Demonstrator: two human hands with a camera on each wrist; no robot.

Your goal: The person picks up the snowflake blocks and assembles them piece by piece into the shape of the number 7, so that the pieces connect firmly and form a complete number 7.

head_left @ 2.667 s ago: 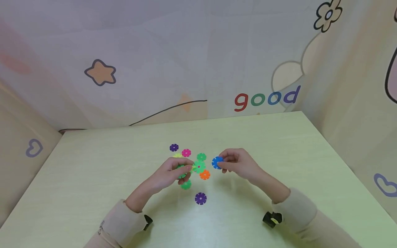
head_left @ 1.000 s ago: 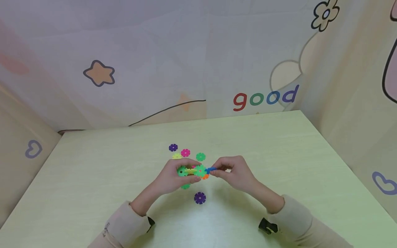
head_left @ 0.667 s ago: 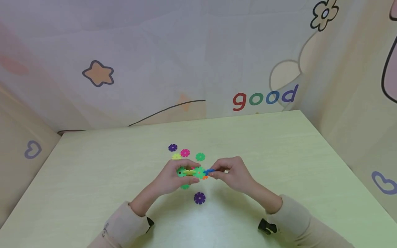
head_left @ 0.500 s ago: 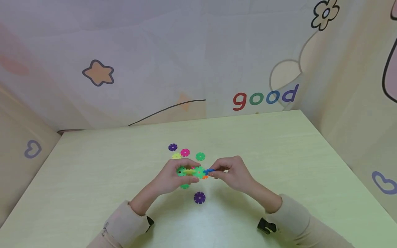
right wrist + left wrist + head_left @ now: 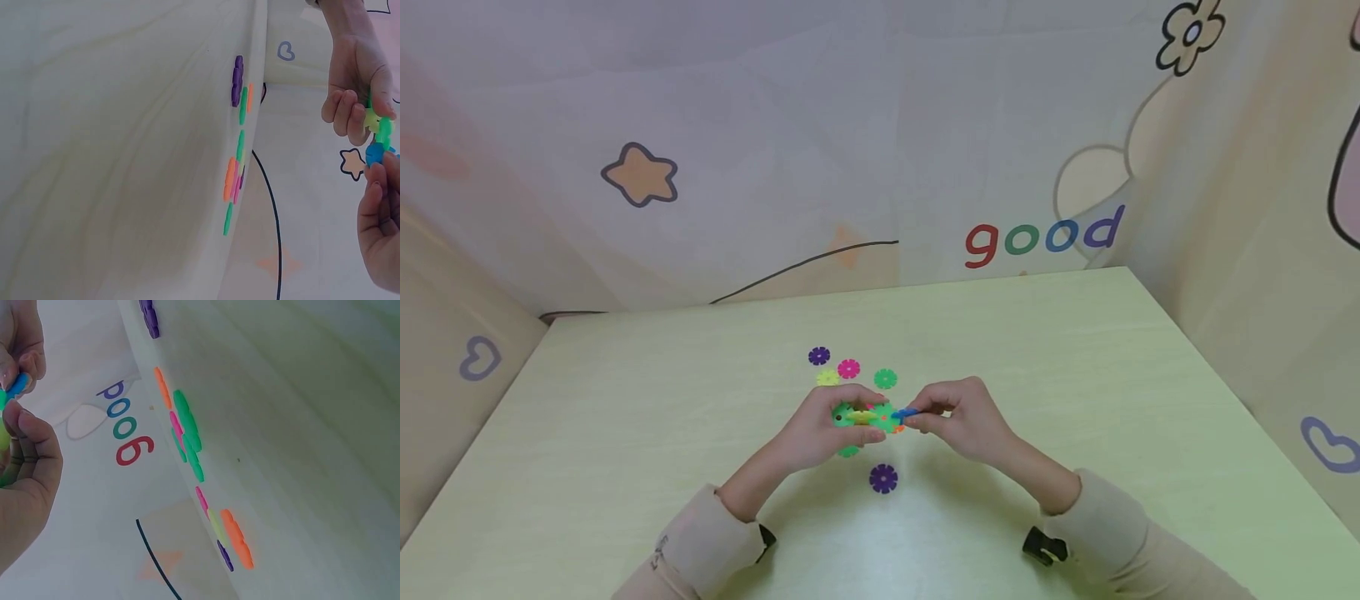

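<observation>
Above the table, my left hand [image 5: 812, 427] holds a short chain of plastic snowflake discs, its index finger and thumb on either side. A green disc [image 5: 840, 417], a yellow disc [image 5: 862, 417] seen edge-on and another green disc [image 5: 883, 417] make up the chain. My right hand [image 5: 967, 421] pinches a blue snowflake disc [image 5: 906, 412] between thumb and fingers. The blue disc, turned nearly edge-on, meets the right rim of the chain. In the right wrist view the blue disc [image 5: 375, 154] touches the green disc [image 5: 384, 132]; how deep the slots sit is hidden.
Loose discs lie on the pale table [image 5: 700, 367]: purple [image 5: 819, 356], pink [image 5: 848, 368], yellow [image 5: 827, 377] and green [image 5: 885, 379] behind the hands, a purple one [image 5: 883, 478] in front. Green and orange discs are partly covered by the hands. A printed curtain [image 5: 775, 150] stands behind.
Since the oldest frame, my right hand has brought the blue disc left against the chain and turned it edge-on. My left fingers have spread along the chain. Over the last half second, little differs.
</observation>
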